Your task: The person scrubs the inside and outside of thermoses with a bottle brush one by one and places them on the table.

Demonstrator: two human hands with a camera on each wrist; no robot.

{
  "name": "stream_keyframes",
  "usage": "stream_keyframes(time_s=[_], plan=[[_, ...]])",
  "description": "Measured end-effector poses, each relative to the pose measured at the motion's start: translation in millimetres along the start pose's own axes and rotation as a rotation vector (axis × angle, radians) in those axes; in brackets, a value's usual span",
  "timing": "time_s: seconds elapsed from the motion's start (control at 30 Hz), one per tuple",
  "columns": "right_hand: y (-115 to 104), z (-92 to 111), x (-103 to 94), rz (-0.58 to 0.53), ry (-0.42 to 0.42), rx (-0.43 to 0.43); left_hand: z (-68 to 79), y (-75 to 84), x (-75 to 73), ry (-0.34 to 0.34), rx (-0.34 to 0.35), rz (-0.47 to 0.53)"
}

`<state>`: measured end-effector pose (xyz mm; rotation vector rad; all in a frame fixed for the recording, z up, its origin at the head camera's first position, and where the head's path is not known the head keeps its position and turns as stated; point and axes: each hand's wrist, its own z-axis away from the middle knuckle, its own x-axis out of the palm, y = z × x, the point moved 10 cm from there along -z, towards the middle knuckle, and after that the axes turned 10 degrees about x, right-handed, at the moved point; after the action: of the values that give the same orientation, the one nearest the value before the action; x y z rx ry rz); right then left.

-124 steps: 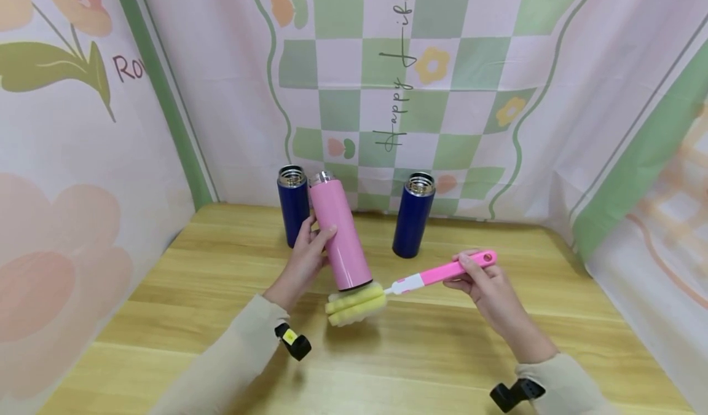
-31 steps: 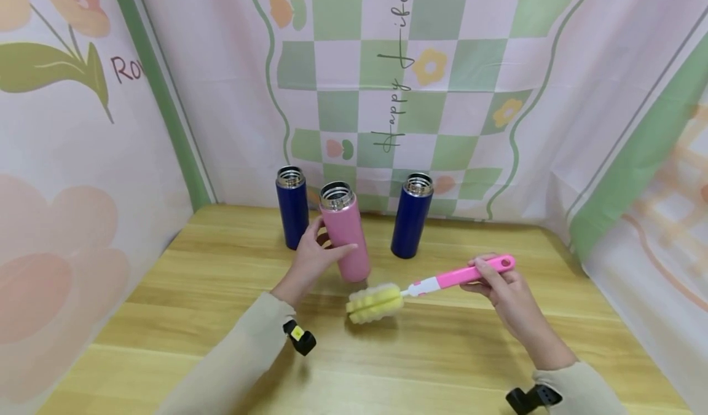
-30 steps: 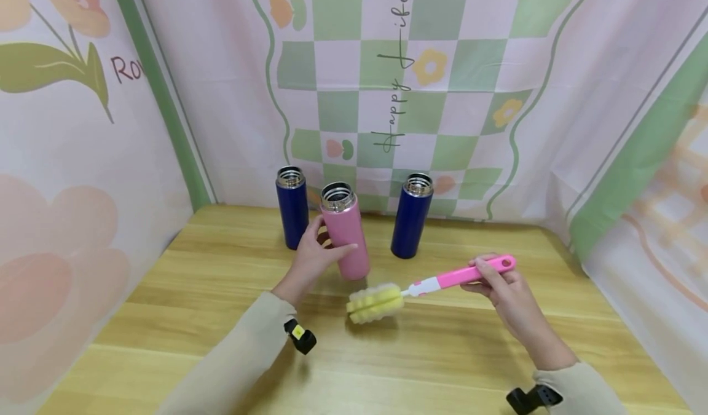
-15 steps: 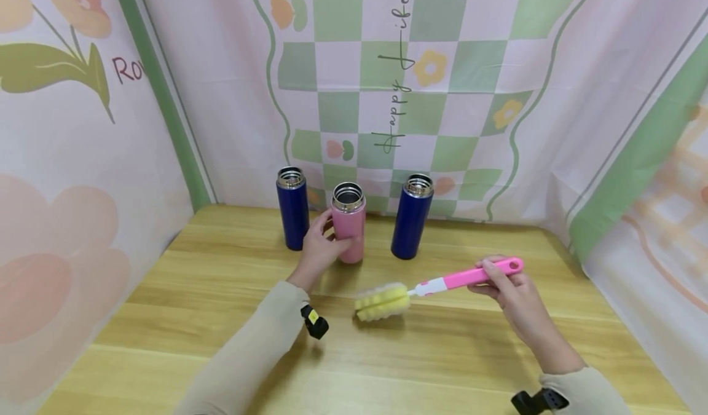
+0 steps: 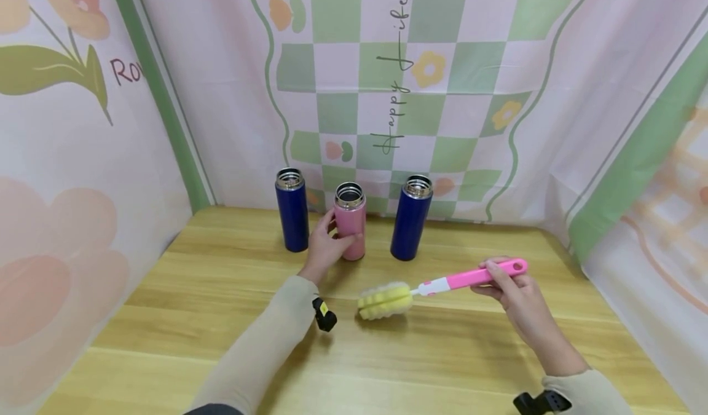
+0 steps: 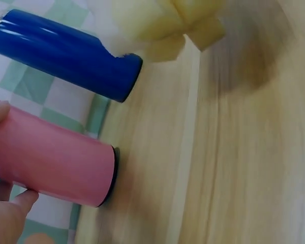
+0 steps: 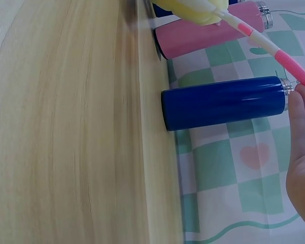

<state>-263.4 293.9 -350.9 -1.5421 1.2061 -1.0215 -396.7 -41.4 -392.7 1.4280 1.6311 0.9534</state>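
Note:
My left hand (image 5: 326, 246) grips a pink thermos bottle (image 5: 351, 221), thumb across its front and fingers round its left side. The bottle stands upright and lidless, its steel mouth facing up, between two blue bottles. In the left wrist view the base of the pink bottle (image 6: 66, 157) is right at the tabletop. My right hand (image 5: 514, 292) pinches the pink handle of a bottle brush (image 5: 464, 278) near its holed end. The yellow-and-white sponge head (image 5: 385, 300) points left, low over the table in front of the bottles.
One blue thermos bottle (image 5: 292, 212) stands open on the left, another blue bottle (image 5: 412, 218) on the right, both near the back edge of the wooden table (image 5: 442, 353). A printed checkered curtain (image 5: 387, 95) hangs behind, with more cloth at both sides.
The pink bottle, earlier raised and tilted over the brush head, has come upright and moved back and down between the blue bottles. The brush has drifted right in my right hand.

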Motion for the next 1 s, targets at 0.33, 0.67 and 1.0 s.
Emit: stream_keyframes(time_s=[0.33, 0.67, 1.0], plan=[[3.5, -1.7, 2.2, 0.024, 0.008, 0.023, -10.0, -2.5, -2.4, -0.053, 0.061, -0.113], [0.5, 1.8, -2.3, -0.006, 0.025, -0.006, -14.3, 0.7, 3.1, -0.078, 0.106, -0.184], [1.3, 2.8, -3.1, -0.017, 0.017, -0.012, -19.9, -6.1, 9.9, -0.059, 0.137, -0.215]])
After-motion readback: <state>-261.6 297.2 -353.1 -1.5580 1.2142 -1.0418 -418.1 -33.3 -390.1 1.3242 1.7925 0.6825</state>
